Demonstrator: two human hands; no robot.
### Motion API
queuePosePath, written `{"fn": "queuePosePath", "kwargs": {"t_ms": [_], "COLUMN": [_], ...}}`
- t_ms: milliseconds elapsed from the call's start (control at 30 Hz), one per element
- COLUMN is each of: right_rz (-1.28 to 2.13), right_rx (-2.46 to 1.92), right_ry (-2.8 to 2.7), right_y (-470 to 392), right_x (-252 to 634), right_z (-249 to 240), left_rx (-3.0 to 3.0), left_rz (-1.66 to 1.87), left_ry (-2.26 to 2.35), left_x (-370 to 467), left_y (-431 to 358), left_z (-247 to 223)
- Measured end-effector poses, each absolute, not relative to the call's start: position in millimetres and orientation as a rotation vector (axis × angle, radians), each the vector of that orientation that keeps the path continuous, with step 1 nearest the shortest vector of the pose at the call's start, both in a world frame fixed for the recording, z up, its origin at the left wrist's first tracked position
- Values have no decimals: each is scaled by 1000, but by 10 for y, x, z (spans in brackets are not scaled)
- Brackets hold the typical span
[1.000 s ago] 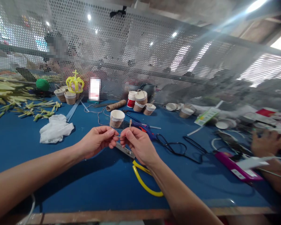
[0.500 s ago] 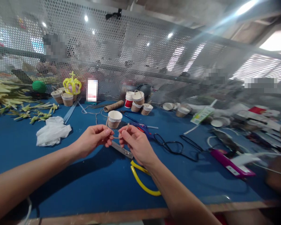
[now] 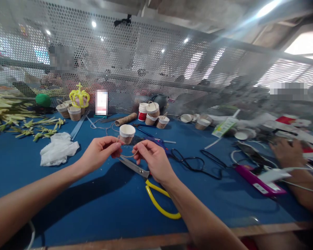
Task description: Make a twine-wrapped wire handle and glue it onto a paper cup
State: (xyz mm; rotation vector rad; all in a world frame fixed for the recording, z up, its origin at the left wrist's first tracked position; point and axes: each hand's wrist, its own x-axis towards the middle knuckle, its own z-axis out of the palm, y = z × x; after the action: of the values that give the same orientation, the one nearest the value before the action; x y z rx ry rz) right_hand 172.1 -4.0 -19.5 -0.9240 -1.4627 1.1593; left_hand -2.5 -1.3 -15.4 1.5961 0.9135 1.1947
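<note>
A short piece of twine [image 3: 129, 156] sags between my two hands. My left hand [image 3: 104, 150] pinches one end of it with thumb and fingers. The other end is in the pinch of my right hand [image 3: 151, 157]. Just beyond my fingers stands a small white-rimmed paper cup [image 3: 127, 133] with a brown wrap on its side. Below my right hand lie scissors with yellow handles [image 3: 160, 207], their blades partly under the twine. A blue glue gun [image 3: 160, 142] sits behind my right hand, partly hidden by it.
A twine roll [image 3: 125, 119], several wrapped cups [image 3: 152, 114] and a phone [image 3: 101, 102] stand along the perforated screen. White cloth [image 3: 59, 149] lies left. On the right are a black cable [image 3: 190, 161], a purple power strip [image 3: 259, 178] and another person's hand [image 3: 288, 151].
My hands have drawn a little apart, and more twine shows hanging between them. Another person's hand has come into view at the right.
</note>
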Motion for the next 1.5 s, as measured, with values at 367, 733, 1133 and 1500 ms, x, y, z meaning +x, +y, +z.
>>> {"fn": "queuePosePath", "kwargs": {"t_ms": [367, 733, 1133, 1500], "right_rz": [1188, 1290, 270, 491], "right_rx": [-927, -969, -2130, -1908], "right_ry": [-1398, -1490, -1890, -1732], "right_y": [-43, 19, 793, 493], "right_x": [1713, 1729, 2626, 2580], "right_z": [-196, -66, -293, 23], "left_rx": [1913, 2850, 1723, 1287], "left_rz": [1229, 1323, 1189, 1100], "left_ry": [1155, 978, 1076, 871], "left_x": [-37, -46, -72, -174], "left_y": [-1, -16, -12, 49], "left_z": [-180, -269, 14, 55]}}
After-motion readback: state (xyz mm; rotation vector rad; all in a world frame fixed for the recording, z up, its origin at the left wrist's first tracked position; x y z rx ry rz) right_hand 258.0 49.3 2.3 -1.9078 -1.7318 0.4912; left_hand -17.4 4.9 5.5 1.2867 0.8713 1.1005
